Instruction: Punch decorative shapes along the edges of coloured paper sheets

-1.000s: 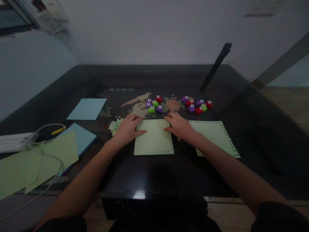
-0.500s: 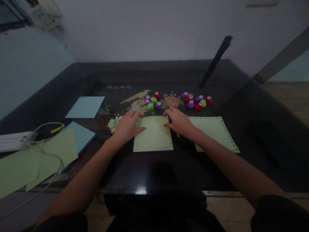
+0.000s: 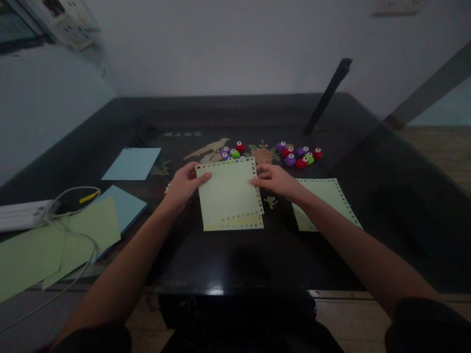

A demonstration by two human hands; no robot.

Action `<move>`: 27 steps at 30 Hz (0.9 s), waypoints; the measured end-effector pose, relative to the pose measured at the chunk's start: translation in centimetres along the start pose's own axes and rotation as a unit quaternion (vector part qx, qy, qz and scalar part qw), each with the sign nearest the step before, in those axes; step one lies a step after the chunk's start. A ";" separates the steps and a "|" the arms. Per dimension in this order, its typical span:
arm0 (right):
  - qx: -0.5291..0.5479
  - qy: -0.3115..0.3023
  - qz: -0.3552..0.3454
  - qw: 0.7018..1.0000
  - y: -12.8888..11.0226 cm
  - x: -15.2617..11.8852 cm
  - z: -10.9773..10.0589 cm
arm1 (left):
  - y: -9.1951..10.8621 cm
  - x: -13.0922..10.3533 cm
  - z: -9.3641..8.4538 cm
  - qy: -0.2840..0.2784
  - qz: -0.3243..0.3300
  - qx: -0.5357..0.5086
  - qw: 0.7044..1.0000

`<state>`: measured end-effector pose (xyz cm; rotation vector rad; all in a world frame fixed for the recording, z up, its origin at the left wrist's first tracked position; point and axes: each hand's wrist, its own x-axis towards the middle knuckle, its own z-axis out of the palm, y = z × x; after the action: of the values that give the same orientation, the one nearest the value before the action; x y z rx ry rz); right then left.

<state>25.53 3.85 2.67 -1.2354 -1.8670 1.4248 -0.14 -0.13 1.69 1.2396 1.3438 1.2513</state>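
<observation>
A pale yellow-green sheet of paper (image 3: 228, 191) with punched holes along several edges is raised between my two hands. My left hand (image 3: 184, 184) pinches its upper left corner, thumb on the front. At the upper right edge, my right hand (image 3: 274, 180) grips the sheet between thumb and fingers. Beneath it lies another punched paper (image 3: 235, 225), mostly covered, on the dark table (image 3: 228, 264). Small paper bits (image 3: 271, 202) rest just right of the held sheet. Another punched sheet (image 3: 320, 196) lies partly under my right forearm.
Small purple, red and green hole punches (image 3: 301, 159) with eye-like tops stand in two groups behind the sheets. Blue paper (image 3: 132, 164), green sheets (image 3: 88, 230), a white power strip (image 3: 22, 215) and its cable occupy the left. A dark upright bar (image 3: 327, 95) rises at back right.
The top punched sheet has been lifted and shifted up from the one beneath, whose lower edge now shows. Both hands rose with it, uncovering paper bits on the right.
</observation>
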 end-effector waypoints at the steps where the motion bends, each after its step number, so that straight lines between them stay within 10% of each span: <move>1: 0.013 -0.014 -0.005 1.000 -0.1 -0.2 0.0 | 0.0 0.0 0.0 0.012 0.002 -0.022 1.000; 7: 0.082 -0.073 -0.007 0.994 -0.7 -0.7 -0.2 | 0.3 -0.3 0.6 0.025 0.003 -0.084 0.996; 17: 0.054 0.008 -0.043 0.998 -2.2 -1.5 -1.8 | -0.7 -1.4 0.8 -0.184 -0.063 0.019 0.981; 27: 0.029 0.005 -0.051 0.998 -2.8 -1.9 -2.2 | -0.4 -1.9 1.0 -0.212 -0.070 0.099 0.970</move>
<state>27.17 3.13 6.29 -1.1007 -1.8419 1.4058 1.02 -1.93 1.20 1.4265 1.2314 0.7137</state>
